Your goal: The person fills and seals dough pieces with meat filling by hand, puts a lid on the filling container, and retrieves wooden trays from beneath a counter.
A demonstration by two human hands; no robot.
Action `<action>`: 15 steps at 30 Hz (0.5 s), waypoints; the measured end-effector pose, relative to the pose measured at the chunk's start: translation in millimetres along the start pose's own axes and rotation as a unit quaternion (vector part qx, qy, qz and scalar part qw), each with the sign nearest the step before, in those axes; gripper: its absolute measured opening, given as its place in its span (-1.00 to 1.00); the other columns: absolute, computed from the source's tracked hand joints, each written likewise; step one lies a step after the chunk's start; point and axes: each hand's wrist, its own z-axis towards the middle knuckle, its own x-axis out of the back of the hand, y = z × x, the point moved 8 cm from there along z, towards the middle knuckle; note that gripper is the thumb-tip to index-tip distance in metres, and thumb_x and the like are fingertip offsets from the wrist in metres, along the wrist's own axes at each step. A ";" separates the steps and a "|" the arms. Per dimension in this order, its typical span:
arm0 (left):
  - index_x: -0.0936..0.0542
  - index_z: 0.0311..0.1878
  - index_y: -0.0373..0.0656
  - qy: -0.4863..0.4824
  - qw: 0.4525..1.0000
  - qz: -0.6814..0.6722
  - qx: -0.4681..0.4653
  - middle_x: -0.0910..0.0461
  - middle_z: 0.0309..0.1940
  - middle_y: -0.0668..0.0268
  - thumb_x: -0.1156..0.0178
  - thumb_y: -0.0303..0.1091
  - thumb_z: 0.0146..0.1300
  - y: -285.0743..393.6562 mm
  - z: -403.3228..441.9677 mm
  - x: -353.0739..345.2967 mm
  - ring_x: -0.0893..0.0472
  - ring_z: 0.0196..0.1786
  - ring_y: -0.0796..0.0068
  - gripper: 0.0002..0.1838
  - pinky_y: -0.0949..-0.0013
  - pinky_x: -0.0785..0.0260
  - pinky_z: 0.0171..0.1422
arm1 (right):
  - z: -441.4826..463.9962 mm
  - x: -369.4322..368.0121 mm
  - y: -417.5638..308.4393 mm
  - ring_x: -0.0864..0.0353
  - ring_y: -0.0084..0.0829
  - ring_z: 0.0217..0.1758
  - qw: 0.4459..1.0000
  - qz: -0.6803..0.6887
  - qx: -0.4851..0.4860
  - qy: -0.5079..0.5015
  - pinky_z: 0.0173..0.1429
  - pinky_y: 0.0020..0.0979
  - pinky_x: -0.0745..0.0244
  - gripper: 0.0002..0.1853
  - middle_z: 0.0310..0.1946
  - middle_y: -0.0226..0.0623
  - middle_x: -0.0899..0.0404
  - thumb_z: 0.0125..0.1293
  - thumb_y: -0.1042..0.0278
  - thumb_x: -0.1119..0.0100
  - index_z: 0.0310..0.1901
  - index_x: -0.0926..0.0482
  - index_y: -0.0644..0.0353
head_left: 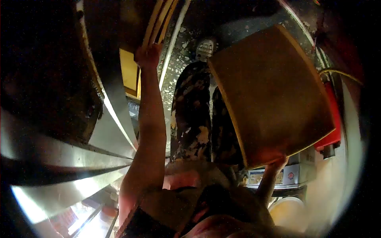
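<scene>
A large brown board with pale edges is tilted across the right half of the view, in front of the right leg. At its lower edge, my right hand grips it, with part of the fingers hidden by the board. My left hand is stretched far forward on the left, closed round the near end of several thin wooden strips. Dim light blurs its fingers.
Speckled floor shows round a shoe. A yellow panel stands beside the left forearm. Metal edges curve along the left. On the right are a red object, a silver box and a round yellowish container.
</scene>
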 end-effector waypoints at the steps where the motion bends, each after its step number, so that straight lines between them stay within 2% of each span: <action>1: -0.49 0.03 -0.19 -0.018 1.000 0.005 0.000 -0.54 -0.14 0.17 -0.19 -0.08 -0.05 2.9 -1.4 2.6 -0.54 -0.14 0.20 -0.44 0.15 -0.41 -0.05 | -0.4 -7.3 -2.3 -0.49 -0.21 0.01 1.000 -0.014 0.003 -0.014 0.08 -0.23 -0.45 -0.44 0.00 -0.19 -0.45 0.05 0.34 0.01 0.17 -0.33 0.20; 2: -0.49 0.03 -0.19 -0.019 1.000 0.005 0.003 -0.54 -0.14 0.17 -0.19 -0.08 -0.05 4.5 -4.8 8.9 -0.54 -0.14 0.20 -0.44 0.15 -0.41 -0.05 | -0.8 -15.5 -3.3 -0.49 -0.22 0.00 0.999 -0.027 0.006 -0.029 0.07 -0.25 -0.45 -0.43 0.00 -0.18 -0.45 0.04 0.36 0.02 0.18 -0.31 0.23; 3: -0.50 0.02 -0.19 0.058 0.998 0.035 -0.009 -0.54 -0.14 0.17 -0.19 -0.10 -0.04 10.3 -13.3 21.5 -0.54 -0.14 0.20 -0.46 0.16 -0.40 -0.04 | -0.6 -21.5 -4.0 -0.49 -0.22 0.00 0.999 -0.025 0.005 -0.026 0.07 -0.25 -0.45 -0.43 0.00 -0.18 -0.45 0.04 0.36 0.02 0.18 -0.31 0.23; 4: -0.52 0.00 -0.19 0.135 0.988 0.065 -0.023 -0.54 -0.15 0.17 -0.19 -0.12 -0.04 17.7 -23.0 31.9 -0.54 -0.14 0.21 -0.48 0.16 -0.39 -0.04 | -0.4 -31.2 -7.7 -0.48 -0.17 0.02 0.998 -0.043 0.018 -0.045 0.07 -0.20 -0.47 -0.37 0.05 -0.14 -0.41 0.03 0.38 -0.07 0.22 -0.25 0.23; 5: -0.52 0.00 -0.19 0.135 0.988 0.067 -0.021 -0.54 -0.15 0.17 -0.19 -0.12 -0.04 19.4 -27.6 28.8 -0.54 -0.14 0.21 -0.48 0.16 -0.39 -0.04 | -1.6 -39.6 -10.7 -0.46 -0.11 0.04 0.996 -0.060 0.030 -0.064 0.07 -0.16 -0.50 -0.30 0.10 -0.09 -0.37 0.01 0.40 -0.15 0.26 -0.20 0.23; 7: -0.53 -0.02 -0.19 0.192 0.981 0.002 -0.031 -0.53 -0.14 0.19 -0.18 -0.14 -0.03 21.1 -36.3 26.9 -0.54 -0.14 0.20 -0.51 0.20 -0.42 -0.14 | -6.3 -48.4 -11.8 -0.46 -0.12 0.05 0.996 -0.060 0.030 -0.064 0.09 -0.15 -0.48 -0.30 0.10 -0.09 -0.37 0.01 0.44 -0.15 0.26 -0.19 0.23; 11: -0.50 0.04 -0.13 0.140 0.985 -0.082 -0.053 -0.51 -0.09 0.20 -0.15 -0.08 -0.01 21.1 0.9 44.9 -0.53 -0.11 0.21 -0.47 0.15 -0.41 -0.11 | 0.8 -43.8 -8.9 -0.45 -0.11 0.07 0.995 -0.040 0.030 -0.083 0.12 -0.12 -0.44 -0.26 0.11 -0.08 -0.37 -0.02 0.54 -0.16 0.28 -0.17 0.24; 13: -0.55 -0.06 -0.08 -0.013 0.996 -0.071 -0.049 -0.46 0.05 0.09 -0.21 -0.05 -0.08 27.0 34.8 65.0 -0.49 0.00 0.06 -0.51 0.05 -0.44 -0.07 | -3.2 -46.6 -14.7 -0.44 -0.11 0.07 0.995 -0.055 0.046 -0.068 0.11 -0.14 -0.43 -0.26 0.11 -0.08 -0.37 -0.02 0.54 -0.15 0.28 -0.17 0.25; 14: -0.55 -0.06 -0.08 -0.014 0.996 -0.075 -0.049 -0.46 0.05 0.09 -0.21 -0.05 -0.08 22.9 28.8 56.7 -0.49 0.00 0.06 -0.51 0.05 -0.44 -0.07 | -4.4 -46.2 -17.6 -0.43 -0.11 0.07 0.995 -0.064 0.056 -0.057 0.10 -0.16 -0.43 -0.26 0.11 -0.08 -0.36 -0.03 0.53 -0.14 0.28 -0.17 0.26; 15: -0.54 -0.01 -0.11 0.013 0.996 -0.051 -0.069 -0.39 0.13 0.09 -0.17 0.00 -0.03 23.5 21.6 51.5 -0.43 0.10 0.05 -0.47 0.03 -0.40 0.03 | -3.3 -41.0 -18.0 -0.43 -0.11 0.07 0.994 -0.063 0.061 -0.058 0.10 -0.16 -0.43 -0.26 0.11 -0.08 -0.36 -0.03 0.53 -0.14 0.28 -0.17 0.26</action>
